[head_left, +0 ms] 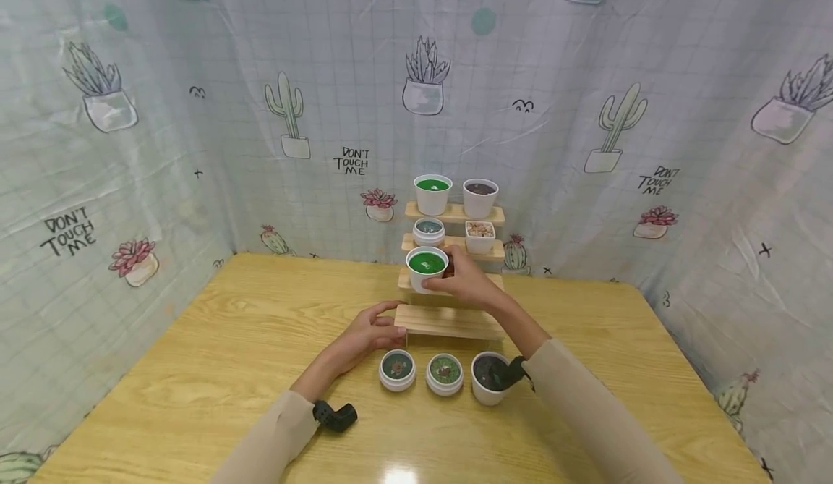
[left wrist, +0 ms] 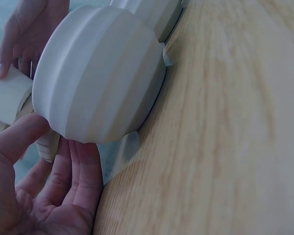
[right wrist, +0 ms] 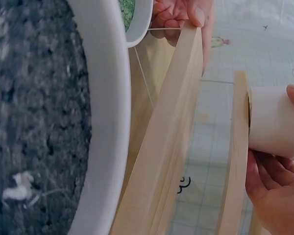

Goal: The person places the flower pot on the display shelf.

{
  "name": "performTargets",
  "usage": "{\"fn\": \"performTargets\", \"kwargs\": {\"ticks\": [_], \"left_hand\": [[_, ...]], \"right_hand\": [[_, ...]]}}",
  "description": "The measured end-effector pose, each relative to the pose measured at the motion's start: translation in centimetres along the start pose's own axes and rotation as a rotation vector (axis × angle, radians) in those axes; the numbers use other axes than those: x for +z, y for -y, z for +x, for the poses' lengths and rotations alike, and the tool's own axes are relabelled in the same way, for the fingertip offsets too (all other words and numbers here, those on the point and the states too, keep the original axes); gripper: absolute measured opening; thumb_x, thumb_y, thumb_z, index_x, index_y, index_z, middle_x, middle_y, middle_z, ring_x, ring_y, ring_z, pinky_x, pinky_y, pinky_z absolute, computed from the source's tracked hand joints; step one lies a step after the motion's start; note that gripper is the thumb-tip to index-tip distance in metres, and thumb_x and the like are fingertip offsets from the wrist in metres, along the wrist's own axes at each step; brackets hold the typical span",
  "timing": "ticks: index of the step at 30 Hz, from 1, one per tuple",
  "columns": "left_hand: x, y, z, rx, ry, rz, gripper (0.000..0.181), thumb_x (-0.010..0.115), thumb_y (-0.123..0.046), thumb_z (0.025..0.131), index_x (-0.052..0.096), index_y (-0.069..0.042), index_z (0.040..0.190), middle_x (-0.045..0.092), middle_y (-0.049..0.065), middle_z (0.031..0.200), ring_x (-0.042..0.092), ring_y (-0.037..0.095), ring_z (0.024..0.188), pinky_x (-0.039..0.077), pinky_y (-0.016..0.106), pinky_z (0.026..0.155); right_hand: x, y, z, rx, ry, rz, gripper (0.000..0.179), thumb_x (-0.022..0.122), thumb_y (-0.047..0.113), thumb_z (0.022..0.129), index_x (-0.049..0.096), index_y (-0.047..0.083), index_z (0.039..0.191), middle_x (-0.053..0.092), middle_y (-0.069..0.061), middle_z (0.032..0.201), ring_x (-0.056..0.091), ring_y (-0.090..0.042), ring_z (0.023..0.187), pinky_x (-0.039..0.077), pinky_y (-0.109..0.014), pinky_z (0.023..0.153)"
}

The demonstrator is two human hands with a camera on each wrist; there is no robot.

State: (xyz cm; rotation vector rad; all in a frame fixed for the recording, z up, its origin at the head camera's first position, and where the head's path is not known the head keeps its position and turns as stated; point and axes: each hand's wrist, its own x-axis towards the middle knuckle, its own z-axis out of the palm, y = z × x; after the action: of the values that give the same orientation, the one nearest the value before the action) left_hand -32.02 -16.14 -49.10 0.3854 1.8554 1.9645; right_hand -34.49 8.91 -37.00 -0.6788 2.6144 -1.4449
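My right hand (head_left: 465,279) grips a white cup with bright green contents (head_left: 426,263), fingers and thumb on either side. The cup is upright at the left part of the third board down of a wooden tiered stand (head_left: 449,319). Seen from the right wrist, the cup's base (right wrist: 272,117) is right at the board; whether it bears its full weight there I cannot tell. My left hand (head_left: 364,333) holds the left end of the lowest board, its thumb (right wrist: 198,17) on the board's edge. A fluted white jar (left wrist: 98,73) is close by that hand.
On the top board stand another green-filled cup (head_left: 432,194) and a dark-filled cup (head_left: 480,199). One board below are a round jar (head_left: 429,232) and a square pot (head_left: 479,237). In front are two jars (head_left: 397,370) (head_left: 445,375) and a dark-filled cup (head_left: 488,390).
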Motion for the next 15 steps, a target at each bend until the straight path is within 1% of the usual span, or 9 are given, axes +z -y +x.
{"fn": "performTargets", "kwargs": {"ticks": [6,11,15], "left_hand": [[0.03,-0.39,0.06,0.005,-0.005,0.000,0.078,0.072,-0.012,0.097,0.028,-0.006,0.161,0.070,0.013,0.116,0.073,0.018,0.097,0.062,0.036,0.091],[0.11,-0.38,0.01,-0.001,-0.009,-0.009,0.078,0.072,-0.010,0.096,0.029,-0.006,0.161,0.070,0.011,0.112,0.073,0.018,0.095,0.062,0.035,0.090],[0.27,-0.32,-0.20,-0.010,-0.013,-0.006,0.078,0.072,-0.011,0.096,0.029,-0.006,0.161,0.070,0.011,0.114,0.073,0.018,0.096,0.062,0.035,0.090]], "right_hand": [[-0.14,0.06,0.21,0.005,-0.004,0.005,0.064,0.079,0.019,0.091,0.042,0.000,0.139,0.057,-0.018,0.131,0.058,-0.026,0.110,0.052,-0.031,0.092],[-0.15,0.12,0.12,-0.003,0.006,0.006,0.065,0.079,0.019,0.091,0.042,0.000,0.141,0.058,-0.019,0.132,0.060,-0.027,0.111,0.054,-0.033,0.093],[-0.09,0.08,-0.11,-0.012,0.017,0.015,0.066,0.080,0.017,0.091,0.042,-0.001,0.141,0.059,-0.019,0.132,0.060,-0.026,0.110,0.053,-0.033,0.092]]}}
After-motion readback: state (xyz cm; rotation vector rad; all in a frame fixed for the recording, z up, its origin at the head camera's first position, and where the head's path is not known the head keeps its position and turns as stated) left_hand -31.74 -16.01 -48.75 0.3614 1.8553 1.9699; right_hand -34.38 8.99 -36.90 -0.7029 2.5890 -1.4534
